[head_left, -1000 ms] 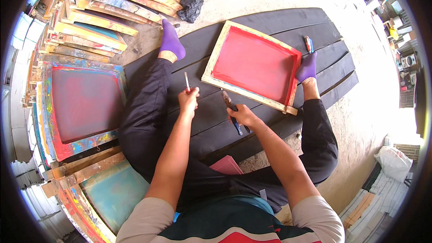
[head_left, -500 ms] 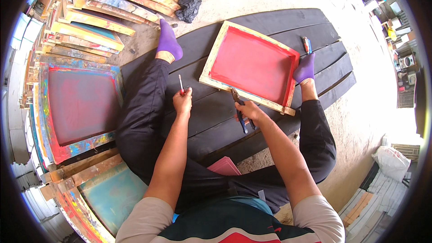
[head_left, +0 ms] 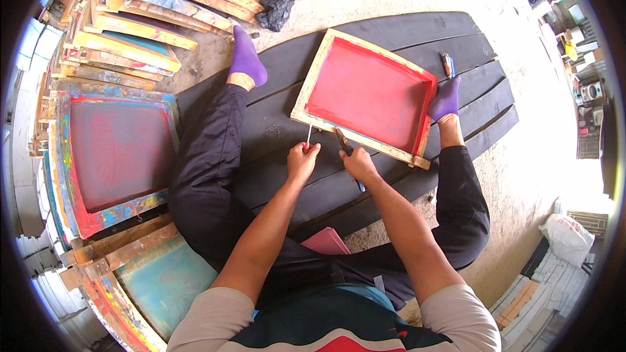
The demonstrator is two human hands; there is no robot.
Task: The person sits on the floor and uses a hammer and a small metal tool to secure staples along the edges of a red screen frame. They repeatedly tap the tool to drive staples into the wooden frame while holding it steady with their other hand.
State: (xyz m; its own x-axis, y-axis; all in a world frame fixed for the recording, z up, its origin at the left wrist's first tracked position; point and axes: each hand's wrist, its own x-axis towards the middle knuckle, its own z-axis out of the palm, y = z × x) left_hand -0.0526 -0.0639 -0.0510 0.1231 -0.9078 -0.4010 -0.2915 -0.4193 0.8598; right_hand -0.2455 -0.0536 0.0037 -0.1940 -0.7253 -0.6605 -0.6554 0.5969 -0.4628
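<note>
A wooden screen-printing frame (head_left: 370,94) with red-stained mesh lies tilted across black boards in front of me. My left hand (head_left: 302,163) is closed round a screwdriver (head_left: 309,137) with a red handle; its thin shaft points up toward the frame's near left corner. Whether the tip touches the wood I cannot tell. Beside it, my right hand (head_left: 360,164) grips a pair of pliers (head_left: 342,139) with dark blue handles. The jaws reach up close to the frame's near rail, and the fingers cover much of the handles.
My legs spread either side of the black boards (head_left: 261,132). A small red-and-blue tool (head_left: 448,65) lies by my right foot. Painted frames (head_left: 130,32) are stacked far left, with a dark screen (head_left: 120,153) below. A black plastic bag (head_left: 276,6) and pink sheets (head_left: 326,241) also lie around.
My left hand has moved right and slightly down, bringing the screwdriver close to the frame's near edge. My right hand has turned the pliers a little and shifted slightly left.
</note>
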